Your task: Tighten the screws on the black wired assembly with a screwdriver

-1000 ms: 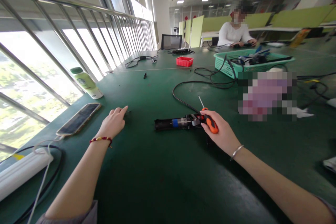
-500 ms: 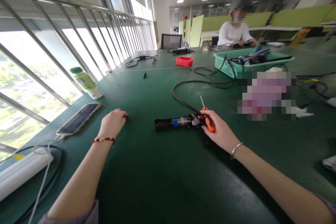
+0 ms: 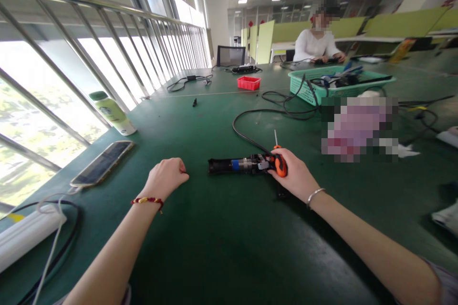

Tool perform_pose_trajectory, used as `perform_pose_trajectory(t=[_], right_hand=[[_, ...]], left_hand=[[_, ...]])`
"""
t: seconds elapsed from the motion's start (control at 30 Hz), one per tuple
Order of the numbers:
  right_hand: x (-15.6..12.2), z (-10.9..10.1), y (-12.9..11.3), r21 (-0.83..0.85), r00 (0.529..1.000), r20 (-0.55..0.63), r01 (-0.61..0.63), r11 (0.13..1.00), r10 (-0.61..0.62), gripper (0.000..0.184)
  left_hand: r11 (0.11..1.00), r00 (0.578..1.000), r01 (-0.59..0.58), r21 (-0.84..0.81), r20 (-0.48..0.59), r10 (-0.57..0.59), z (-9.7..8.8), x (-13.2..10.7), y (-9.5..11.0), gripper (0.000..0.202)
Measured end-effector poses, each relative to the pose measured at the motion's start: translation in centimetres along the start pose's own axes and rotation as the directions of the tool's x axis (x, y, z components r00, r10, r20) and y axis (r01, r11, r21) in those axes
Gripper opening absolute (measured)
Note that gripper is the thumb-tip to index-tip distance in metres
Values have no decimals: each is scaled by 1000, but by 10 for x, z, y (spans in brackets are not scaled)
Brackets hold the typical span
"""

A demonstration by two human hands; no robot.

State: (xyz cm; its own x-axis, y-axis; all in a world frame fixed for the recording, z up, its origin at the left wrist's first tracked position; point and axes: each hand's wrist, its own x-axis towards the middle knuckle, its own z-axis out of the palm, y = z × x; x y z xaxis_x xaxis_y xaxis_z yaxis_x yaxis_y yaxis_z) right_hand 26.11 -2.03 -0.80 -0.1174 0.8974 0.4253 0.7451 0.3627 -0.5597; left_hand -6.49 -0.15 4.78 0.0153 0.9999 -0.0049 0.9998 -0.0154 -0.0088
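Note:
My right hand (image 3: 295,176) is closed around the orange and black handle of a screwdriver (image 3: 281,166), its thin metal shaft pointing away from me. Beside those fingers, and partly hidden by them, lies a black corded device (image 3: 219,166) with its insides exposed, including a blue band and a metallic cylinder. Whether the fingers also touch the device I cannot tell. To the left of the device, apart from it, my left hand (image 3: 166,177) is closed with its fingers curled under. Whatever it may hold is hidden.
A phone (image 3: 103,164), a green bottle (image 3: 112,113) and a white power strip (image 3: 30,236) are at left. Farther off are a small black piece (image 3: 194,102), a red bin (image 3: 248,83) and a green basket (image 3: 304,86) of tools and cables. A person (image 3: 315,46) sits across the table.
My left hand has moved right, nearer the device, with its fingers curled in more. The right hand still grips the screwdriver, and the whole view has shifted slightly.

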Motion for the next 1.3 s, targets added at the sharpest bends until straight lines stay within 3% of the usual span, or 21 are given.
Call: perform_pose_trajectory(t=[0.13, 0.33, 0.53, 0.7, 0.87, 1.3], right_hand=[[0, 5, -5, -69, 1000, -13, -29, 997, 29, 38], [-2, 11, -24, -281, 996, -55, -77, 957, 64, 27], [-8, 4, -32, -122, 997, -51, -68, 990, 62, 16], [-16, -2, -40, 46, 1000, 9, 30, 999, -30, 12], [-23, -2, -51, 148, 985, 133, 94, 985, -114, 18], [-24, -1, -55, 161, 981, 149, 98, 982, -122, 19]], left_hand=[[999, 996, 45, 29, 79, -47, -8, -15, 14, 13], [990, 988, -137, -22, -71, 136, -3, -28, 55, 16], [927, 915, -351, -131, -258, 310, 8, -35, 82, 19], [816, 812, -519, -254, -445, 377, 21, -37, 89, 18], [739, 755, -586, -333, -556, 348, 25, -35, 92, 15], [782, 623, -623, -24, -619, 477, 29, -25, 92, 18]])
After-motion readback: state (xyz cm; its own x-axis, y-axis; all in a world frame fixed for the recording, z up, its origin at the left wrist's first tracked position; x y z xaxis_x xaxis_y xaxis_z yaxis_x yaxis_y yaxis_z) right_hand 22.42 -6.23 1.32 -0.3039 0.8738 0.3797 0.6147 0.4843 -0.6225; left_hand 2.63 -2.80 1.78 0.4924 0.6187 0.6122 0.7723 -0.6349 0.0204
